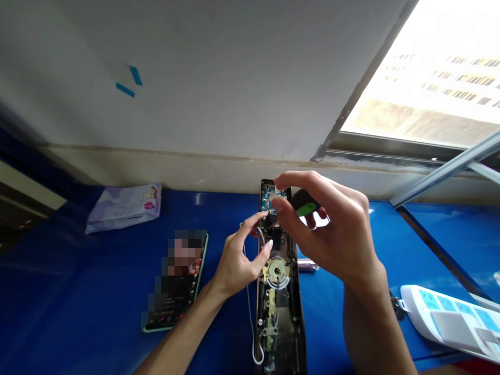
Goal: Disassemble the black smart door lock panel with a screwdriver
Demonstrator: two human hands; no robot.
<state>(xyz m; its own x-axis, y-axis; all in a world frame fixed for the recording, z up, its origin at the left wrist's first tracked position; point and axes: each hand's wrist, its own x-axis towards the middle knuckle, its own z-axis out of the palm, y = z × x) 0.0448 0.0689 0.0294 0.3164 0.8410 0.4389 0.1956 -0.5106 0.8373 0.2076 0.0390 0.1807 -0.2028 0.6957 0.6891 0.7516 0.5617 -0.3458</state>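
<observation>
A long, narrow black casing (287, 317) lies open on the blue table, pointing away from me. Inside it are a blue circuit board (267, 197) at the far end, a round speaker (277, 271) in the middle and wiring. My left hand (238, 255) rests at the casing's left side, index finger and thumb apart over its inside, just below the board. Above the casing's far right side, my right hand (336, 229) is closed round a screwdriver (307, 203) with a black and green handle. Its tip is hidden by my fingers. A white cable (250, 312) runs along the casing's left edge.
A phone (175, 291) with its screen lit lies left of the casing. Farther back is a lilac-and-white packet (125, 208) by the wall. At right are a white power strip (449, 317) and a metal frame (445, 172) under the window. A small shiny item (308, 265) lies beside the casing.
</observation>
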